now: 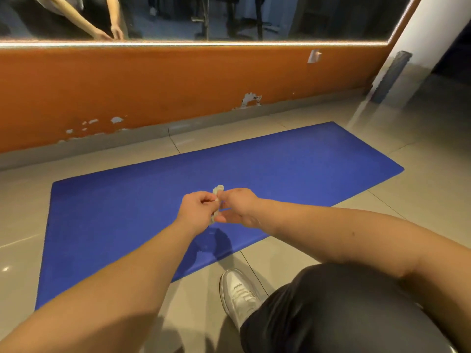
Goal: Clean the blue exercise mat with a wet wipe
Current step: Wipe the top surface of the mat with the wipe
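The blue exercise mat [280,164] lies flat on the tiled floor, running from near left to far right. Above its middle both my hands meet and hold a small crumpled white wet wipe [218,191]. My left hand [197,208] pinches its left side with curled fingers. My right hand [238,207] pinches its right side. The wipe is bunched between them and mostly hidden by the fingers. It hangs above the mat and does not touch it; the hands' shadow falls on the mat near its front edge.
An orange wall [153,85] with chipped paint and a grey skirting runs behind the mat, with a lit-edged mirror [229,19] above it. A white pillar [397,52] stands at the far right. My white shoe [238,294] and dark trouser knee [344,309] are by the mat's front edge.
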Tool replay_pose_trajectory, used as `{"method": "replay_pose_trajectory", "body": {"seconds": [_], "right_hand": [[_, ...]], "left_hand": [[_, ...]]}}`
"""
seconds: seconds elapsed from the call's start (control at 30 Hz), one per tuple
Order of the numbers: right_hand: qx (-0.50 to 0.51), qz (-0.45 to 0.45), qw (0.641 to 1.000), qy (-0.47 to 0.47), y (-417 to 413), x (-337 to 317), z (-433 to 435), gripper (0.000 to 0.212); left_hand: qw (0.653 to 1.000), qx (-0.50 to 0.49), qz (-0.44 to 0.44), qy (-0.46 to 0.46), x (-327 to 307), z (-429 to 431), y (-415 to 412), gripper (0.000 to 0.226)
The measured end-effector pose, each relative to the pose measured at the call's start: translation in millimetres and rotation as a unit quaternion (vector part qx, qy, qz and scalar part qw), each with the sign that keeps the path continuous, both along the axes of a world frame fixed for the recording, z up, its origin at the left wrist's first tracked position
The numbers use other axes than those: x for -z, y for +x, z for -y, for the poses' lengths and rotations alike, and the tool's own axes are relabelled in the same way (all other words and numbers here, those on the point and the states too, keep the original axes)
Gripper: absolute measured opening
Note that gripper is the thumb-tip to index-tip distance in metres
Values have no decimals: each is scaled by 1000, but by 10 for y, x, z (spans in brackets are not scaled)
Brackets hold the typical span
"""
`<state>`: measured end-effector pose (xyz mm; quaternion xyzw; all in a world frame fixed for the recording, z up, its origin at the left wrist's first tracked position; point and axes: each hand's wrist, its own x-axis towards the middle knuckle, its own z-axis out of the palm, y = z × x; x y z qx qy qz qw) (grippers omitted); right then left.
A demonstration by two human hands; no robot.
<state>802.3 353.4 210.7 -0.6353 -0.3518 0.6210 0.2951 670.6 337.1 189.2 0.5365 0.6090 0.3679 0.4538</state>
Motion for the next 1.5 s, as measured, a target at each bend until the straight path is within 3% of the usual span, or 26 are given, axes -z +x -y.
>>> {"method": "replay_pose_trajectory", "body": {"seconds": [0.2, 0.33, 0.5, 0.63, 0.8, 0.87, 1.0, 1.03, 1.13, 1.2, 1.3, 1.37, 1.5], "right_hand": [[15, -28, 998, 46, -4, -133, 5, 15], [7, 28, 998, 57, -96, -172, -73, 19], [-19, 160, 983, 87, -123, -6, -374, 5], [-110, 296, 943, 109, -25, 659, -609, 10], [-162, 455, 871, 87, 79, 1539, -679, 43], [-189, 481, 852, 88, 145, 1856, -669, 38], [-249, 528, 806, 99, 147, 2430, -402, 10], [-297, 528, 788, 111, 131, 2578, -314, 9], [-377, 513, 767, 82, 67, 2800, -108, 64], [-369, 551, 747, 54, 30, 2839, -101, 70], [-350, 570, 742, 41, -53, 2899, -104, 71], [-394, 565, 717, 106, -175, 2962, 19, 72], [-500, 464, 688, 250, -429, 3050, 355, 77]], "left_hand": [[1000, 20, -16, 17, -2, -86, -43, 7], [999, 4, 8, 32, -31, -51, -149, 6], [999, -34, -3, 17, 170, -175, -400, 12], [998, -45, -37, -37, 708, -250, -605, 16], [989, -40, -85, -117, 1510, -302, -776, 10], [982, -18, -133, -136, 1807, -355, -818, 13], [941, 39, -303, -147, 2217, -408, -891, 46], [925, 53, -347, -147, 2272, -391, -911, 56], [858, 97, -477, -165, 2392, -351, -994, 83], [831, 115, -509, -191, 2451, -352, -1046, 95], [836, 109, -486, -231, 2516, -372, -1109, 102], [842, 102, -474, -239, 2525, -355, -1130, 104], [847, 96, -471, -227, 2525, -334, -1121, 105]]}}
